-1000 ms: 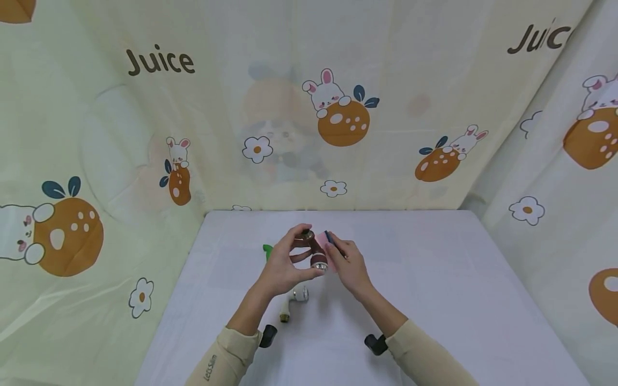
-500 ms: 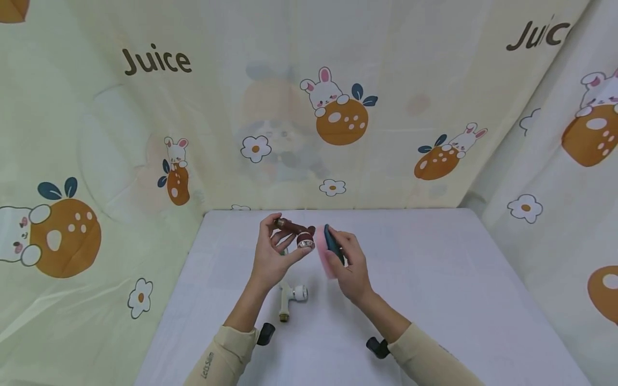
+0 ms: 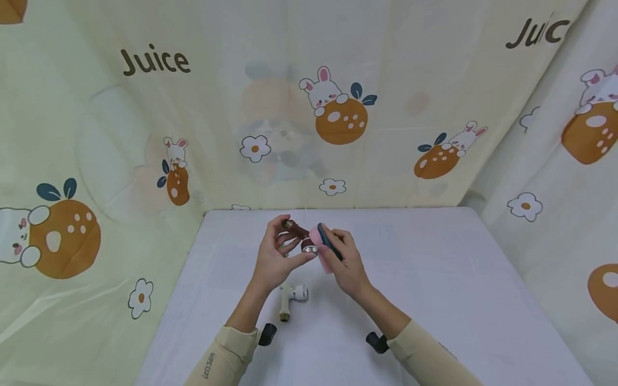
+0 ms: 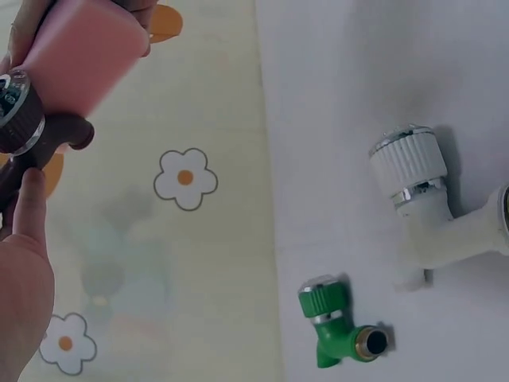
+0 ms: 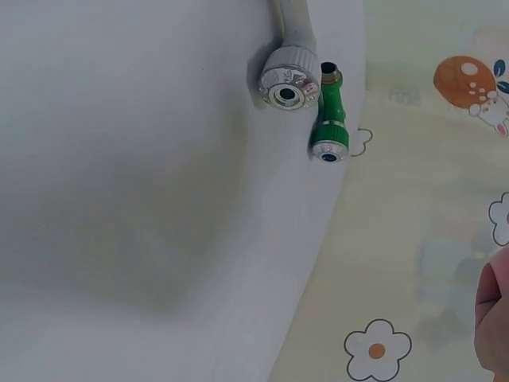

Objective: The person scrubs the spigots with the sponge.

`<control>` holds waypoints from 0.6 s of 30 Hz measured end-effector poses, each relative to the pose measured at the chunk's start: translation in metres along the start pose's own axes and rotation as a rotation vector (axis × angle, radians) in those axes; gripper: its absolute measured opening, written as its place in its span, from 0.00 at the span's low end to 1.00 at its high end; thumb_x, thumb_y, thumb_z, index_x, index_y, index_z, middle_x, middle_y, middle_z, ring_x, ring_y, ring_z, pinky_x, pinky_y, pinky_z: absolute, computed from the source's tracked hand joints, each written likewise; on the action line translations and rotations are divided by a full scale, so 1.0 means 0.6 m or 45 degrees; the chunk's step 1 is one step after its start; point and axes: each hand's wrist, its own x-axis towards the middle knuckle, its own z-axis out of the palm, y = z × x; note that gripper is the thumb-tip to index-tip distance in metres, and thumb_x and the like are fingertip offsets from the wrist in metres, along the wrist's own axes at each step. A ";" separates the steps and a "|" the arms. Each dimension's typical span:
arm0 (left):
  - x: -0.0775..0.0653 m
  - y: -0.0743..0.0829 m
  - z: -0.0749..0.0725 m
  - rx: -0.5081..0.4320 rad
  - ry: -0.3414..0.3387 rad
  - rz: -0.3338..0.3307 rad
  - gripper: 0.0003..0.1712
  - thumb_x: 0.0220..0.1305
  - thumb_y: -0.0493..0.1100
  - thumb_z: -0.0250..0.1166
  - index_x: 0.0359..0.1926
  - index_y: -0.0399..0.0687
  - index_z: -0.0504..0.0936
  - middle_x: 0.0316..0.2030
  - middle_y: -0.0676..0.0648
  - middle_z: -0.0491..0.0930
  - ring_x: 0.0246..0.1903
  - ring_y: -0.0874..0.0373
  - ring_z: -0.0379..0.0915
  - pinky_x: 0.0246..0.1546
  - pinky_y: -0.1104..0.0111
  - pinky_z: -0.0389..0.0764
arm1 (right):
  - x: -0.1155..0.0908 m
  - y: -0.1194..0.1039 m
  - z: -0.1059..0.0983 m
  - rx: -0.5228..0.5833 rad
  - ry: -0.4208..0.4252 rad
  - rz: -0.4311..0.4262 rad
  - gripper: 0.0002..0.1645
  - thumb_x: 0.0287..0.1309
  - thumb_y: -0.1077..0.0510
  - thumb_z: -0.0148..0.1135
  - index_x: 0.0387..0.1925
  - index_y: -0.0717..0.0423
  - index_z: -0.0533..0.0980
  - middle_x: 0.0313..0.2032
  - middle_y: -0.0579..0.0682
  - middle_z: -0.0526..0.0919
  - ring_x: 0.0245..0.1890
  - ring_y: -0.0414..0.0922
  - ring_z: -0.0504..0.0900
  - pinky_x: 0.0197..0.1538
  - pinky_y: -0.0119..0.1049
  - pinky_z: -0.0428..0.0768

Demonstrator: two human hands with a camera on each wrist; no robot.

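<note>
In the head view my left hand [image 3: 271, 261] grips a dark red-brown tap [image 3: 296, 229], tilted, with its threaded end up at the fingertips and its silver-ringed knob by the thumb. My right hand [image 3: 351, 269] holds a cleaning sponge, its pink side [image 3: 315, 235] turned toward the tap and a dark teal back [image 3: 330, 245] under the fingers. From the left wrist, the pink sponge [image 4: 87, 56] lies right against the tap's brown body [image 4: 60, 131]. Only part of the right hand [image 5: 493, 322] appears at the edge of the right wrist view.
A white tap [image 3: 285, 304] lies on the white-covered table [image 3: 434, 300], below the left hand. Beyond it is a smaller green tap [image 4: 326, 301], mostly hidden by the left hand in the head view. A patterned curtain [image 3: 396, 64] stands behind the table.
The tap has turned from steep to more slanted as the left hand shifted left. The sponge, apart from the tap half a second ago, has moved left and is back against it.
</note>
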 end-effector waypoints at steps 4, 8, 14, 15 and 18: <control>-0.001 0.000 0.002 0.019 -0.028 -0.028 0.54 0.49 0.30 0.82 0.73 0.55 0.63 0.61 0.40 0.73 0.63 0.44 0.77 0.62 0.62 0.81 | 0.003 0.001 0.000 -0.024 -0.005 0.018 0.30 0.75 0.56 0.59 0.75 0.45 0.69 0.65 0.55 0.69 0.62 0.48 0.69 0.58 0.42 0.75; -0.002 0.001 0.005 0.043 -0.062 -0.029 0.54 0.49 0.33 0.83 0.73 0.55 0.63 0.62 0.38 0.74 0.62 0.45 0.78 0.60 0.62 0.82 | 0.004 0.000 0.002 -0.070 0.012 0.031 0.30 0.76 0.53 0.58 0.76 0.44 0.68 0.65 0.56 0.67 0.60 0.49 0.68 0.54 0.42 0.76; -0.004 0.002 0.007 0.081 -0.100 -0.041 0.54 0.48 0.35 0.84 0.72 0.59 0.64 0.62 0.37 0.75 0.62 0.48 0.78 0.60 0.62 0.82 | 0.009 -0.002 0.001 -0.101 0.022 0.054 0.31 0.76 0.52 0.58 0.76 0.46 0.67 0.64 0.60 0.67 0.57 0.51 0.67 0.51 0.40 0.75; -0.004 0.002 0.007 0.085 -0.102 -0.043 0.54 0.49 0.35 0.84 0.72 0.59 0.64 0.62 0.38 0.75 0.62 0.48 0.78 0.60 0.62 0.82 | 0.009 -0.002 0.000 -0.096 0.017 0.070 0.31 0.76 0.51 0.58 0.76 0.46 0.67 0.63 0.60 0.67 0.57 0.51 0.67 0.51 0.41 0.75; -0.005 0.001 0.007 0.094 -0.106 -0.054 0.54 0.48 0.35 0.84 0.72 0.61 0.64 0.62 0.40 0.75 0.62 0.49 0.78 0.59 0.63 0.82 | 0.011 -0.002 -0.001 -0.100 0.004 0.125 0.31 0.77 0.48 0.58 0.76 0.45 0.67 0.64 0.59 0.67 0.59 0.51 0.66 0.52 0.42 0.76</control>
